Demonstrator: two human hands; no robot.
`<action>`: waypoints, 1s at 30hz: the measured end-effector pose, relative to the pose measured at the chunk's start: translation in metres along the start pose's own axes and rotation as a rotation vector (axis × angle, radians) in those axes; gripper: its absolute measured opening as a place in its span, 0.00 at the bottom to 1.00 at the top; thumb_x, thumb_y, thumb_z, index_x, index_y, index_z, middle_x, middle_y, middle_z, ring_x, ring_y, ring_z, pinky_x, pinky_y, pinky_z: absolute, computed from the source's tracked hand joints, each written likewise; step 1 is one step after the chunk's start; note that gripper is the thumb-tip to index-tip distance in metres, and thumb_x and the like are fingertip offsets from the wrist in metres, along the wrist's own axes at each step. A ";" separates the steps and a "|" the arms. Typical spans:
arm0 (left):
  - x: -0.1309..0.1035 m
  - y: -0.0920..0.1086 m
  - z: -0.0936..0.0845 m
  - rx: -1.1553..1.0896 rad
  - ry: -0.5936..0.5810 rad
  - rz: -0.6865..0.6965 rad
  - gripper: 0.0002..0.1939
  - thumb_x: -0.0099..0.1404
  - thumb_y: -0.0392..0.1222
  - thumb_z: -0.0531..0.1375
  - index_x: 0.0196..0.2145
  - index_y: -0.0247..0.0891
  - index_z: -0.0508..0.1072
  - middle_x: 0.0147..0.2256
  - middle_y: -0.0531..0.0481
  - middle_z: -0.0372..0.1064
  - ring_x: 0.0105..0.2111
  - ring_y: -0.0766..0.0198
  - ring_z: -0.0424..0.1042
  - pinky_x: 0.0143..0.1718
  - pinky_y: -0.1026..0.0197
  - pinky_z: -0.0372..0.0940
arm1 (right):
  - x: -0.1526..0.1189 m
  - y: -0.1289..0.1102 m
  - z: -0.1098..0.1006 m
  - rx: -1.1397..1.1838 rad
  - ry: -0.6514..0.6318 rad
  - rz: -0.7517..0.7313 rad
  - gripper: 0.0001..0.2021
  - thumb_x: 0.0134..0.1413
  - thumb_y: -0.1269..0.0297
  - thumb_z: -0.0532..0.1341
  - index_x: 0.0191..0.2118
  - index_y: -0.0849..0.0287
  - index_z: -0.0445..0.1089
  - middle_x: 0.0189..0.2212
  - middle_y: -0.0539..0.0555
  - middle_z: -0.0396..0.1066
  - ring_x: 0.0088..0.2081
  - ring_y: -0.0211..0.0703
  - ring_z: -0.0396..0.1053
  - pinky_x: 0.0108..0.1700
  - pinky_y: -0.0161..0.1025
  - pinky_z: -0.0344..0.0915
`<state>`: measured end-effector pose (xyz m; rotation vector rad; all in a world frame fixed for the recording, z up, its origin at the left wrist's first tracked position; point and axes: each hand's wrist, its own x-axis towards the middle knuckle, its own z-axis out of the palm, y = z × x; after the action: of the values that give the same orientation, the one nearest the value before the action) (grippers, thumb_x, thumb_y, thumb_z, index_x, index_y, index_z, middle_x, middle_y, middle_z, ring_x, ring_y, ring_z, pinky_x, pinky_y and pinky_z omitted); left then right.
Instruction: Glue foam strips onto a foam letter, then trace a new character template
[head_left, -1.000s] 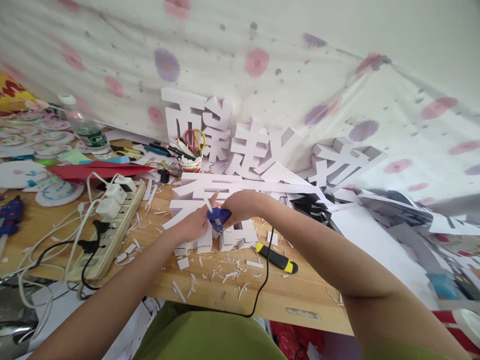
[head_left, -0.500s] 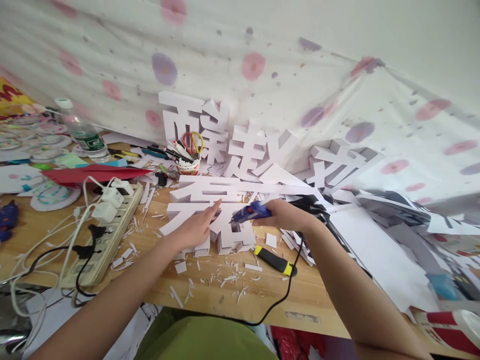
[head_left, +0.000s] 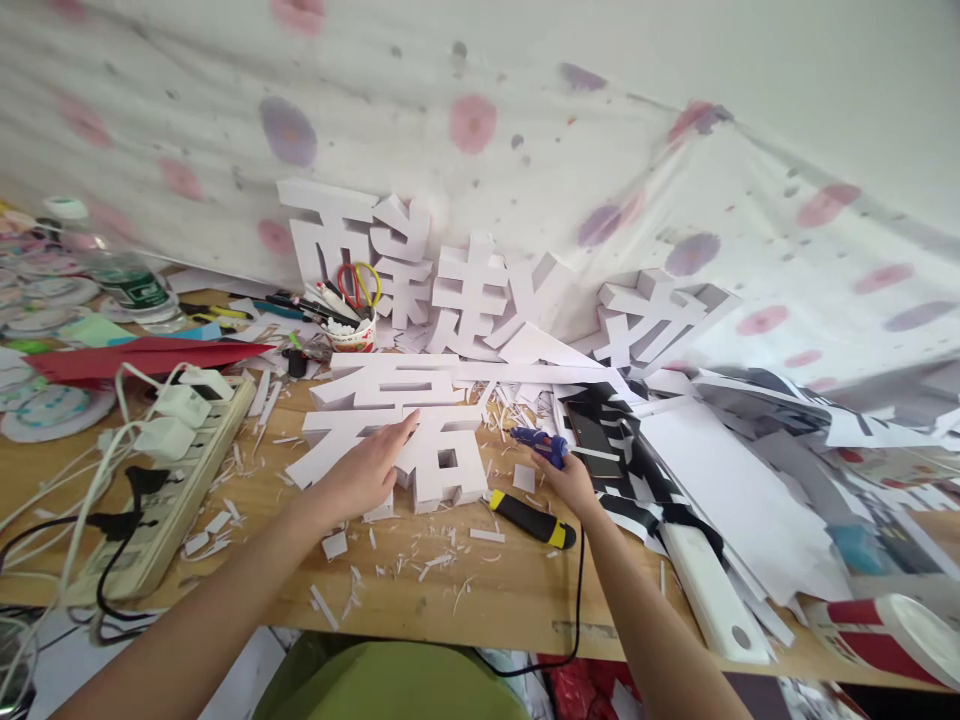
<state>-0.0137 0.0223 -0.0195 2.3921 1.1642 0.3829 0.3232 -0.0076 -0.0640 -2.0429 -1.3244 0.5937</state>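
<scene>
White character [head_left: 442,424] on wooden table [head_left: 405,605] among scraps [head_left: 487,536], flowered sheet [head_left: 525,200] behind.

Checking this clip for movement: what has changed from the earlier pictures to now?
The right hand carried the blue glue gun rightward, from over the white character to beside it, keeping hold. The left hand stays on the character; the black-and-yellow tool lies as before.

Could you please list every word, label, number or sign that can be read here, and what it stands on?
"赵": the middle back block.
"磊", most likely: the front block, partly covered by the left hand.
Not surely readable: the left back block and right back block.
Too small or blurred: the bottle label.
</scene>
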 end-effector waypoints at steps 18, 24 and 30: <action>-0.007 0.003 -0.001 0.230 0.052 0.080 0.41 0.57 0.43 0.55 0.62 0.40 0.35 0.56 0.43 0.56 0.56 0.56 0.56 0.58 0.49 0.45 | -0.064 -0.007 0.009 -0.382 0.204 -0.197 0.18 0.46 0.56 0.57 0.42 0.61 0.65 0.39 0.59 0.68 0.45 0.51 0.64 0.47 0.47 0.59; -0.008 0.014 0.004 0.279 0.035 0.093 0.42 0.53 0.39 0.55 0.62 0.39 0.37 0.57 0.43 0.55 0.56 0.56 0.56 0.59 0.47 0.41 | -0.077 -0.051 0.035 -0.286 -0.161 -0.394 0.20 0.46 0.59 0.61 0.47 0.60 0.62 0.41 0.58 0.67 0.44 0.48 0.64 0.45 0.44 0.61; -0.009 0.022 0.018 0.276 0.102 0.029 0.42 0.51 0.48 0.61 0.59 0.37 0.47 0.53 0.40 0.60 0.53 0.52 0.60 0.58 0.43 0.41 | -0.070 -0.072 0.046 -0.373 -0.239 -0.425 0.14 0.47 0.63 0.61 0.41 0.62 0.65 0.36 0.58 0.69 0.39 0.48 0.65 0.40 0.42 0.62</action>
<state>0.0037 -0.0018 -0.0246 2.6553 1.3031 0.3784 0.2193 -0.0388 -0.0433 -1.9142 -2.0720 0.4276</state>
